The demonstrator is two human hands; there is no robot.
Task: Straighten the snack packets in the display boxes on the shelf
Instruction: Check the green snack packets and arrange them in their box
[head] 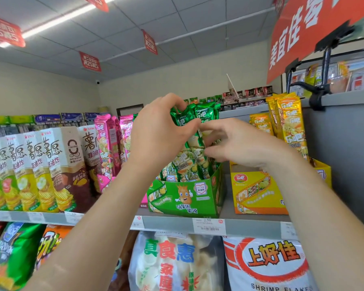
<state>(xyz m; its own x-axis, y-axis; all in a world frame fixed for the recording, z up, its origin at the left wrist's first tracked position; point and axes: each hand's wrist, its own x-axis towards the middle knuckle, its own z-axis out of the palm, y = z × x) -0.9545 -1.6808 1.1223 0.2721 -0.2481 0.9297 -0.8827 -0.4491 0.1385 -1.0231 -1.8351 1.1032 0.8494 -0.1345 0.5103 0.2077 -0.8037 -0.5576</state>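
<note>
Both hands work at the green display box point(185, 198), which stands on the grey shelf point(235, 226) between the pink packets point(105, 143) to its left and the yellow display box point(259, 192) to its right. The left hand point(156, 135) curls over the upper part of the green snack packets point(189, 162) standing upright in that box, thumb and fingers closed around the top of the nearest packets. The right hand point(237, 143) reaches in from the right with fingers half spread, its fingertips point(208, 153) touching the packets' sides; whether it grips any I cannot tell. Yellow packets point(288, 120) stand tall behind the yellow box. White crisp cartons point(40, 166) line the shelf's left end.
</note>
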